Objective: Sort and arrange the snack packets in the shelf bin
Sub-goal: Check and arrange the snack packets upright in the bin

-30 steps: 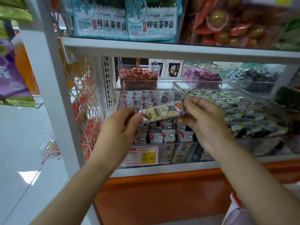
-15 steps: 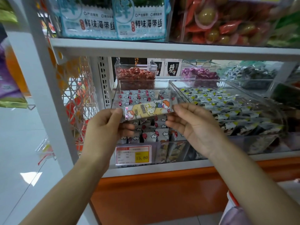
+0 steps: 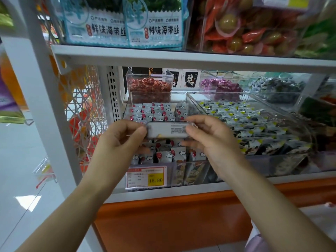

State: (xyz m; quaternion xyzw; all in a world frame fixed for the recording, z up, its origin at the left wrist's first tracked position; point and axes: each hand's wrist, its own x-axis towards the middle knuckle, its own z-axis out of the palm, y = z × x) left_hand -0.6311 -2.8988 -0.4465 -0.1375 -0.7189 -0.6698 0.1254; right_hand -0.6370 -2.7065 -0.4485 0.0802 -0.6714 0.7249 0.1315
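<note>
Above the bin (image 3: 158,92), left hand (image 3: 120,140) at nine o'clock and right hand (image 3: 212,139) at three pinch the ends of the packet (image 3: 167,130); a slack pinch could drop it askew onto the rows (image 3: 160,113).

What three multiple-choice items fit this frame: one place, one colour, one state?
1. Where is the long packet?
A) above the front-left clear bin
B) on the top shelf
C) on the floor

2. What colour backs the price on the price tag?
A) blue
B) yellow
C) green

3. How is the long packet held?
A) lying loose
B) clipped to a shelf
C) pinched at its ends by left hand and right hand

1 A: it hangs over that bin's cloud-print packets.
2 B: 15.80 sits on yellow.
3 C: fingers close on both ends.
</note>
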